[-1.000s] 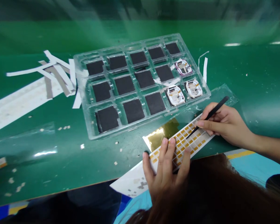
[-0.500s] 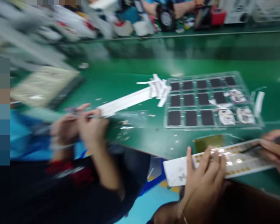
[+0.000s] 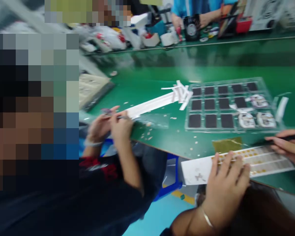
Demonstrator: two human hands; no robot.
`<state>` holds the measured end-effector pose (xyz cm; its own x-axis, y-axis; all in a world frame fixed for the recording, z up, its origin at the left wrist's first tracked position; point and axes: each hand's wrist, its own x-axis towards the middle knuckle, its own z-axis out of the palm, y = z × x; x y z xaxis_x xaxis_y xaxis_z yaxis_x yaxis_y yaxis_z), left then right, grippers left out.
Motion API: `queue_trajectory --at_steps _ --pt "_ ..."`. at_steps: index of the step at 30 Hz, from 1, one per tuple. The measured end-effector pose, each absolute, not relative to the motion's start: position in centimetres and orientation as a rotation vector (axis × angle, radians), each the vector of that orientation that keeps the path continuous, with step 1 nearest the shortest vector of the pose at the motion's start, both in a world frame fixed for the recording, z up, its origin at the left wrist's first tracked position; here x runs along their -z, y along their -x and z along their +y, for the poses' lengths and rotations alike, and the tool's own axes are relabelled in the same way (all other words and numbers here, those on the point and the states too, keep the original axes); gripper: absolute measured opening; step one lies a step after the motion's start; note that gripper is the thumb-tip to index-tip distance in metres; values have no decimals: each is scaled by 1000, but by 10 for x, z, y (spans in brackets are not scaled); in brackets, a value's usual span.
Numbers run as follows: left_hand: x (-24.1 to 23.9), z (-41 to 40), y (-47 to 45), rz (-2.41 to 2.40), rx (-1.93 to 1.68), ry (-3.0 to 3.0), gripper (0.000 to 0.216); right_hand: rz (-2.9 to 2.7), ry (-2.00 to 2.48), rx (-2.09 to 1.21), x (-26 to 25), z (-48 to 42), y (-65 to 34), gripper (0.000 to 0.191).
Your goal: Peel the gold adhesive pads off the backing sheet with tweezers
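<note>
My left hand (image 3: pixel 228 180) lies with spread fingers on a long white sheet (image 3: pixel 195 172) that carries rows of small amber stickers. The sheet rests at the table's near edge, its left end jutting past it. In my right hand (image 3: pixel 291 144) is a slim black tool, apparently tweezers (image 3: pixel 285 137). Its blurred tip points left, above the sheet's far edge. Just beyond the sheet lies an amber film piece (image 3: pixel 227 145). Farther back is a clear plastic tray (image 3: pixel 186 126) with dark square pads and several white round-cornered parts (image 3: pixel 246 120).
At left, a co-worker's hands (image 3: pixel 110 126) work on a small part beside a white strip (image 3: pixel 149 104) and paper scraps (image 3: pixel 183 93). Small bits dot the green table (image 3: pixel 142 72). A blue stool (image 3: pixel 172 186) stands below. Another person's hands hold a black device (image 3: pixel 191 28) at the back.
The view has swung left, so everything sits farther right in the picture. The black tool's tip has gone from over the stickers to the sheet's far edge. My left hand stays on the sheet.
</note>
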<state>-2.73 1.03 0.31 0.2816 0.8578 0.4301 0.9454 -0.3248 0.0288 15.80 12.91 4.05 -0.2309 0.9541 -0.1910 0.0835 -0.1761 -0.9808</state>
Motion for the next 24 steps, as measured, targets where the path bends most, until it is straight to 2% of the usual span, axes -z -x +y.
queue_trajectory --at_steps 3,9,13,24 --pt "2 11 32 -1720 719 2320 28 -1039 1336 -1635 -48 135 -143 15" --pt "-1 18 39 -1699 849 2382 25 -1068 1273 -1582 -41 147 -122 30" --pt "2 18 37 -1689 955 2302 18 -1025 1281 -1569 -38 146 -120 32" --pt "-2 19 38 -1698 880 2346 19 -1041 1234 -1591 -37 147 -121 28"
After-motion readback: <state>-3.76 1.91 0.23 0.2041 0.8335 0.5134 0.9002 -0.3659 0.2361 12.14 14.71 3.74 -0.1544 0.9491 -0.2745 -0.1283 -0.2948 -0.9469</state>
